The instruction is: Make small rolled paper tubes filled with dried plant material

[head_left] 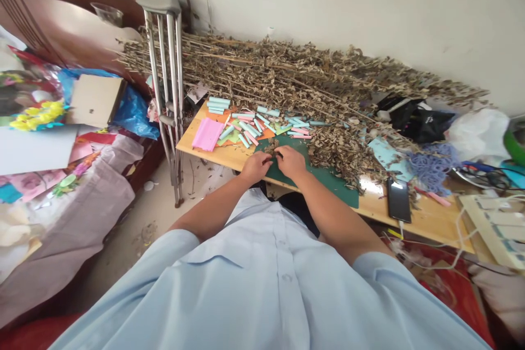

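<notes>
My left hand (256, 167) and my right hand (290, 162) are close together at the front edge of a green cutting mat (328, 188). The fingers of both are curled in, fingertips nearly meeting. A small clump of dried leaves (270, 146) shows at the fingertips and touches my right ones. What my left fingers pinch is too small to make out. Beside my right hand spreads a heap of dried leaves (344, 153). Just beyond the hands lie several pale blue and pink paper rolls (250, 134), with a pink paper stack (208, 134) to their left.
Long dried stalks (262, 68) lie along the wall. Metal crutches (166, 76) stand at the table's left end. To the right are a phone (398, 200) on a cable, purple yarn (432, 167) and a power strip (494, 224). A cluttered bed (82, 213) is at left.
</notes>
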Available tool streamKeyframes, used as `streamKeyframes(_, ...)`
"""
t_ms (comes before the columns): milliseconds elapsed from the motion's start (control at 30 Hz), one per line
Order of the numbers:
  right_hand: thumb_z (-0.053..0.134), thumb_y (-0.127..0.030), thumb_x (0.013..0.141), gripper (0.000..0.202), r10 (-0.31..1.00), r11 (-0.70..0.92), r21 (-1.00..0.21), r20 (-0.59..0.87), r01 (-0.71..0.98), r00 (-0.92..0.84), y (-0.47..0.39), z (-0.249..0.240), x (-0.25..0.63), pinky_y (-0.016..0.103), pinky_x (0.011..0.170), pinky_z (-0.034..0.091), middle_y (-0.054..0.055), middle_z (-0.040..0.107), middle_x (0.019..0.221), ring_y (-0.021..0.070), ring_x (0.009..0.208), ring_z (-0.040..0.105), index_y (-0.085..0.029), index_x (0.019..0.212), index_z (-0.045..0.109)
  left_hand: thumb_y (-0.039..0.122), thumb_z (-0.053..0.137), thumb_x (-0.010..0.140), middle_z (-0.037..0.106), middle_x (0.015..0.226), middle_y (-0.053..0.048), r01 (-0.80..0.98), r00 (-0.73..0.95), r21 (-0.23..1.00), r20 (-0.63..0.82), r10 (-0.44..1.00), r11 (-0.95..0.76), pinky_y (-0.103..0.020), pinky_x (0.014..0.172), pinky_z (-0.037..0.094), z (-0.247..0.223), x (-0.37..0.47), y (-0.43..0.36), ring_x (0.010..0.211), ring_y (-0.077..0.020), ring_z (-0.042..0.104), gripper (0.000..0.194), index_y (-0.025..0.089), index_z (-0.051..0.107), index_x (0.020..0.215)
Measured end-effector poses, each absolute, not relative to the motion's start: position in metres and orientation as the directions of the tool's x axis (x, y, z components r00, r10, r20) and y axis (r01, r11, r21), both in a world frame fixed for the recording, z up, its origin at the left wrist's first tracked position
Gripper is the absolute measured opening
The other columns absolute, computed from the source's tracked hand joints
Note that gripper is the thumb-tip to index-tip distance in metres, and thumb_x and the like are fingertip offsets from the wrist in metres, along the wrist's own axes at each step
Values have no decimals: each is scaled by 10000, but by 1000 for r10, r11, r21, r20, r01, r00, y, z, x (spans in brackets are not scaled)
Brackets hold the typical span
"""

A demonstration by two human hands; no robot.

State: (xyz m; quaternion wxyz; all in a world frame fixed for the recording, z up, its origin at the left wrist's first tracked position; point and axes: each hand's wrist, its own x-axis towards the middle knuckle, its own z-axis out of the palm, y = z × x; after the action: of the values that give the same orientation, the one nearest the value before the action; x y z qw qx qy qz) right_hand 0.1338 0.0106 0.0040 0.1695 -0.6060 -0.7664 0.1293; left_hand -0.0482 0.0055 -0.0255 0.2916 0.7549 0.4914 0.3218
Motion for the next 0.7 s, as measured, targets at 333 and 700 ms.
streamKeyframes(333, 614, -318, 845, 271, 991, 69, -770, 128, 635, 48, 3, 2, 147, 362, 776, 525, 61, 763, 973, 207, 743, 638, -218, 1058, 749, 219, 719, 857, 678, 862, -53, 470, 262, 831, 190, 946, -297, -302, 767, 516, -28, -48, 5, 785, -168, 622, 178, 157, 762, 1019)
streamKeyframes(700, 686, -345, 791, 273, 998, 59, -915, 65, 398, 1, -39, -2, 152, 332, 745, 537, 42, 746, 920, 177, 752, 649, -212, 1029, 693, 312, 765, 794, 729, 986, -81, -75, 304, 995, -34, 952, 59, -248, 637, 579, -27, -26, -14, 780, -152, 694, 374, 128, 735, 1118)
